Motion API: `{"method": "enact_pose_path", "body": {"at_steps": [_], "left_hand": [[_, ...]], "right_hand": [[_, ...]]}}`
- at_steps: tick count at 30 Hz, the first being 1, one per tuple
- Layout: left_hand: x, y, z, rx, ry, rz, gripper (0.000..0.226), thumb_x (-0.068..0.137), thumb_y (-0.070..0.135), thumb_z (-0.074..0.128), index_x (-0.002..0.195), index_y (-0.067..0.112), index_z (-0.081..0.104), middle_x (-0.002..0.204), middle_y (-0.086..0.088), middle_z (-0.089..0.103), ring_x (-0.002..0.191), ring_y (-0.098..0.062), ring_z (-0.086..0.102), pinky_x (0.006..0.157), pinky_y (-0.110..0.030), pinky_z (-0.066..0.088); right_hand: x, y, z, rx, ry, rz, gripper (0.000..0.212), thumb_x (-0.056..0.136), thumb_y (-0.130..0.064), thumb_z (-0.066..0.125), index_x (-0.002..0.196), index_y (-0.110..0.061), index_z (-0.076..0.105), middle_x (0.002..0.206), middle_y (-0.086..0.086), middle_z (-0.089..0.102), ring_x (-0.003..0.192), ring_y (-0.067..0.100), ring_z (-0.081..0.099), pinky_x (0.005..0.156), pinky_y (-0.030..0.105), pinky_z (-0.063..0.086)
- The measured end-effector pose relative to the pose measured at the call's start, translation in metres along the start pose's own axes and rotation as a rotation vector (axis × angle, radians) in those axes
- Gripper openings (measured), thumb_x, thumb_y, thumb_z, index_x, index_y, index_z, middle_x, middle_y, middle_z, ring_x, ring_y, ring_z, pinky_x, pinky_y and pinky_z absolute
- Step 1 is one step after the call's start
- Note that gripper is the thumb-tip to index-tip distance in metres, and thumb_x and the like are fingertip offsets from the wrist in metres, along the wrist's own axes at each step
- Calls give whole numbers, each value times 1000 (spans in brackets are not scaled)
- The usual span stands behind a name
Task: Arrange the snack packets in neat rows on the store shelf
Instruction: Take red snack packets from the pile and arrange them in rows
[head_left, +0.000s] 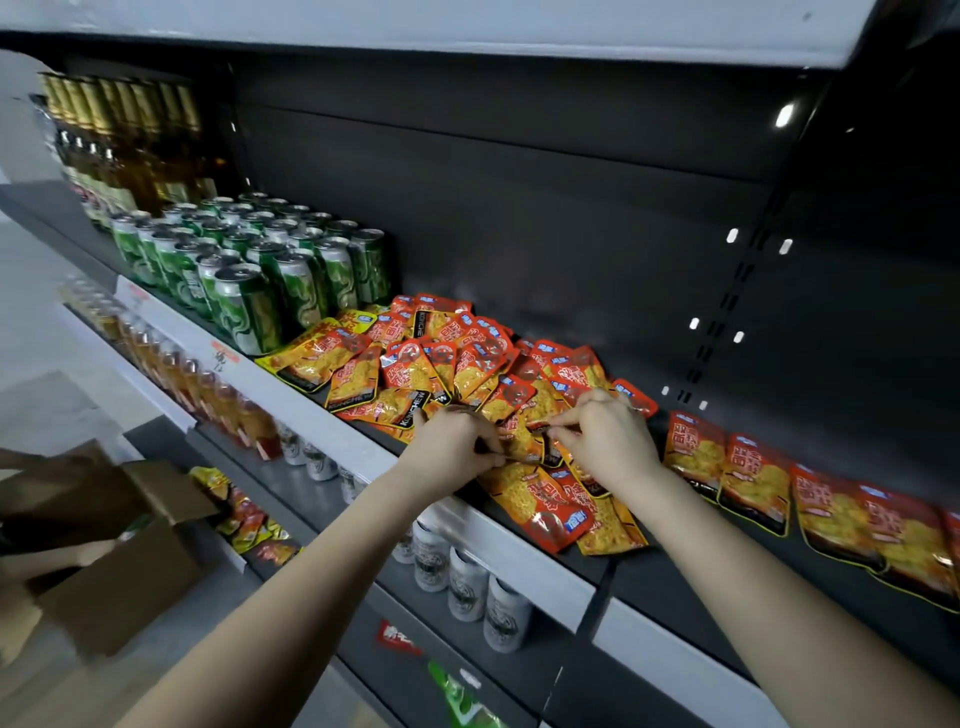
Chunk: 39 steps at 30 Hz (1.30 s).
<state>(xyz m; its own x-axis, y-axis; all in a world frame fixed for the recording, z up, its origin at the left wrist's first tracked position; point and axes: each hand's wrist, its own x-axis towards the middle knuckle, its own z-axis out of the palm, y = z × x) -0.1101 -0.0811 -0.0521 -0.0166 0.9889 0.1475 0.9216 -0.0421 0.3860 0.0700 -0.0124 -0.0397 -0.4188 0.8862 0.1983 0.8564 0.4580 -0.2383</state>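
Note:
A loose heap of red and yellow snack packets (441, 358) lies on the dark shelf (675, 577), right of the cans. To its right, several packets (753, 478) lie side by side in a row along the shelf front. My left hand (452, 447) and my right hand (608, 441) meet at the heap's near edge. Both pinch the same packet (522, 441) between their fingertips, one at each end. More packets (550, 509) lie under my hands, overhanging the shelf's front edge.
Green drink cans (249, 270) stand left of the heap, with tall amber bottles (119, 140) behind them. Lower shelves hold orange bottles (208, 389), white cans (467, 582) and more packets (249, 525). An open cardboard box (114, 561) sits at lower left.

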Motion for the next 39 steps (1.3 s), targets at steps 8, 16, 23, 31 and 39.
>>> {"method": "enact_pose_path", "body": {"at_steps": [8,16,23,31,39], "left_hand": [[11,16,-3,-123,296,126,8,88,31,62,89,23,65,81,1,71,68,-22,64,70,-41,53],[29,102,20,-545,388,496,7,87,7,59,84,12,56,105,1,70,97,-12,67,80,-25,53],[42,195,55,-578,329,867,28,76,-1,46,71,25,39,97,3,66,118,-13,50,97,-13,38],[32,317,108,-641,165,947,29,63,-10,51,74,17,46,80,-3,56,85,-11,51,77,-7,33],[19,354,136,-516,88,1010,30,63,-10,62,79,15,65,82,-4,55,84,-11,52,74,-16,36]], "right_hand": [[-17,26,-20,147,315,-96,13,96,-21,45,100,-10,53,93,10,67,77,29,66,62,39,53],[-67,76,-56,282,343,-87,9,94,-11,48,88,-13,41,117,17,65,88,33,67,73,41,53],[-135,139,-95,290,525,146,6,92,-6,52,88,-1,51,112,19,65,82,23,63,71,0,34],[-257,216,-127,209,620,486,2,92,-2,50,91,1,50,126,15,60,77,9,65,61,12,38],[-296,229,-131,179,630,540,6,92,-4,51,93,2,51,140,12,49,98,23,65,69,18,33]]}}
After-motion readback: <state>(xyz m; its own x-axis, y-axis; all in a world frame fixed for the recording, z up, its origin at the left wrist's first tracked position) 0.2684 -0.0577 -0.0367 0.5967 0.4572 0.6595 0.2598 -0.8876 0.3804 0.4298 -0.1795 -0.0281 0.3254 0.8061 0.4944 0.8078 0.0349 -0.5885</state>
